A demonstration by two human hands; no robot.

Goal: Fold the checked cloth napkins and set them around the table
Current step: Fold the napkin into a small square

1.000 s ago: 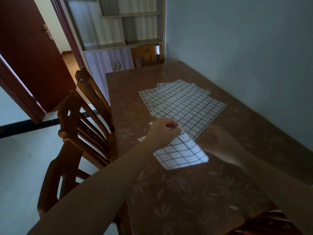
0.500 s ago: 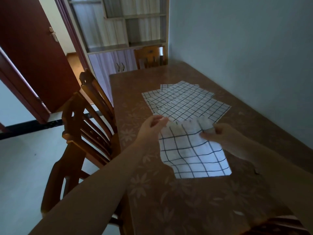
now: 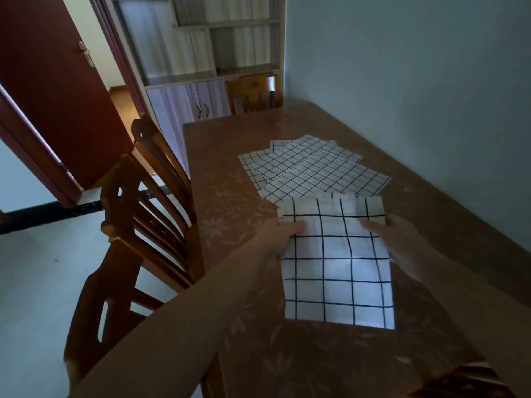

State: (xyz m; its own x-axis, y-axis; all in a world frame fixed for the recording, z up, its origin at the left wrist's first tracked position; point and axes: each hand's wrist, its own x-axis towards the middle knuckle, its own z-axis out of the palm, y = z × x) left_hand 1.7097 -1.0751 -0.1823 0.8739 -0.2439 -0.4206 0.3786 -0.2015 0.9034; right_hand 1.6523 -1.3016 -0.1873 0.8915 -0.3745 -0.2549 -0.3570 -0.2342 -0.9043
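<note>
A person's left hand [image 3: 280,235] and right hand [image 3: 395,234] rest flat, fingers straight, on a checked napkin [image 3: 337,271] at the table's [image 3: 230,202] six o'clock. The unfolded pile [image 3: 313,170] lies at twelve. Folding seems underway; the next fold likely needs matched edges.

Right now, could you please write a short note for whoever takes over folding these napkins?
Left hand: fingers flat on the left edge of the near napkin, pressing it down.
Right hand: fingers flat on its right edge.
The near napkin lies on the table in front of the person, its far edge turned over in a narrow fold.
The pile of napkins lies spread out flat just beyond it.
Done: first fold begun.
Left: finish this napkin, fold the rest, set them around the table.
</note>
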